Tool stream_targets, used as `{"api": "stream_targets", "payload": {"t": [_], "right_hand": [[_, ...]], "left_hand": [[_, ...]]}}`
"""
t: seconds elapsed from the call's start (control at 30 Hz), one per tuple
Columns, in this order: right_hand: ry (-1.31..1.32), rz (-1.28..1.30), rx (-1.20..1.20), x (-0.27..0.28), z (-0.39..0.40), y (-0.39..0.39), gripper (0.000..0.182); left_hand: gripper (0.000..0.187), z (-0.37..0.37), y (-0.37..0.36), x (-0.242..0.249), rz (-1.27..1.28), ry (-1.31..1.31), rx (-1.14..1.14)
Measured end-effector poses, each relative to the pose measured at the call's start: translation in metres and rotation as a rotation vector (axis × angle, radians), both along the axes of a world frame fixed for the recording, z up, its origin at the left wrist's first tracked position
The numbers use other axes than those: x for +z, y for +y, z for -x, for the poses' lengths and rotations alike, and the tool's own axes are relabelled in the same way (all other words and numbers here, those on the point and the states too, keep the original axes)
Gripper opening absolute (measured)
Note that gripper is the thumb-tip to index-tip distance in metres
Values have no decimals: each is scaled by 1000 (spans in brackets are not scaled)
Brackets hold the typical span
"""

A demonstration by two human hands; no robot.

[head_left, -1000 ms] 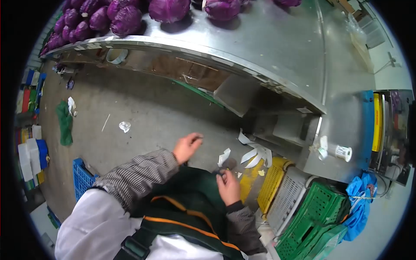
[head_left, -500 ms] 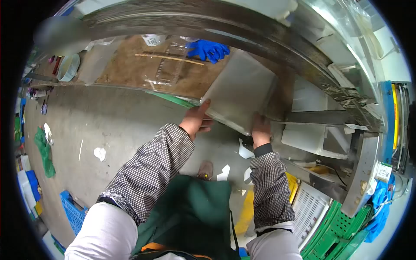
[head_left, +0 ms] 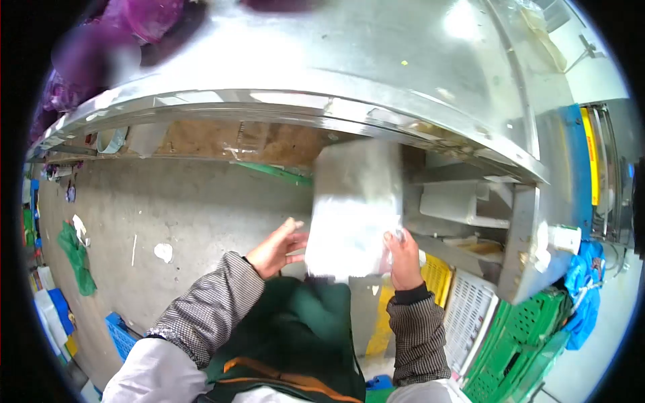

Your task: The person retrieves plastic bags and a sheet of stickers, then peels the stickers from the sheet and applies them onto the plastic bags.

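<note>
The right hand [head_left: 405, 260] is partly closed at the right edge of the plastic packet [head_left: 356, 215]. The thumb and fingers are clamped on this edge near the lower right corner. The thumb is uppermost, and the wrist points down toward the body.

The left hand [head_left: 277, 247] is open, with the fingers apart and slightly curved. It is positioned beside the lower left edge of the plastic packet, with the fingertips directed at that edge. Whether the fingertips touch the edge cannot be determined.

The plastic packet is flat, rectangular and translucent. It is located between the hands, in front of the body. The lower portion is bright with glare and lies directly above the top of the green apron [head_left: 295, 322] in the view. The upper portion is blurred and reaches to the front of the brown shelf [head_left: 201, 139], below the edge of the metal table [head_left: 376, 60].

Purple cabbages [head_left: 144, 17] are located on the far left of the metal table. A yellow crate [head_left: 437, 277], a white crate [head_left: 470, 309] and a green crate [head_left: 521, 336] stand in sequence to the right of the right hand. A green net [head_left: 76, 258] lies on the floor [head_left: 181, 208], well apart from the left hand.
</note>
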State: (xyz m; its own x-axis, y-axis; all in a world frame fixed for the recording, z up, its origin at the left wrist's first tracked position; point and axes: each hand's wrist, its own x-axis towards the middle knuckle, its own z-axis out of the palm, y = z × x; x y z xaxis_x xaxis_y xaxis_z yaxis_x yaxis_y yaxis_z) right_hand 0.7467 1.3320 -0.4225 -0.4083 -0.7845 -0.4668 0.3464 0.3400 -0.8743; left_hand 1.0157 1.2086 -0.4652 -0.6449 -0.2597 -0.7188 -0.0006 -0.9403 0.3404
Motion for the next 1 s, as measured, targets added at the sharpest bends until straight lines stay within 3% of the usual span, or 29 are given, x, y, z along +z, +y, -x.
{"api": "stream_targets", "payload": {"t": [0.03,0.13,0.17,0.27,0.4,0.43,0.53,0.57,0.7,0.83,1.0], "right_hand": [[-47,-64,21,28,-6,15,20],[-191,-153,66,110,-32,38,27],[-229,-166,81,137,-37,44,29],[-81,-284,176,198,-38,51,38],[207,-193,472,274,-25,29,43],[285,-203,546,287,-20,20,43],[196,-183,408,312,-21,4,39],[311,-190,496,322,-22,-1,35],[306,-158,444,329,-6,-13,35],[498,-32,631,352,59,-70,26],[723,7,891,363,174,-197,35]], "left_hand": [[89,-9,3,17,36,7,-40],[83,-19,11,89,-5,217,-110],[69,-16,19,110,-64,283,14],[50,-22,24,155,-78,219,99],[45,-32,6,258,157,218,-47],[46,-34,3,269,164,250,-60],[50,-34,3,301,203,305,-37],[49,-32,5,314,228,271,-39],[47,-20,2,344,239,237,-54],[45,20,-24,354,223,207,-171],[48,88,-61,355,247,133,-392]]}}
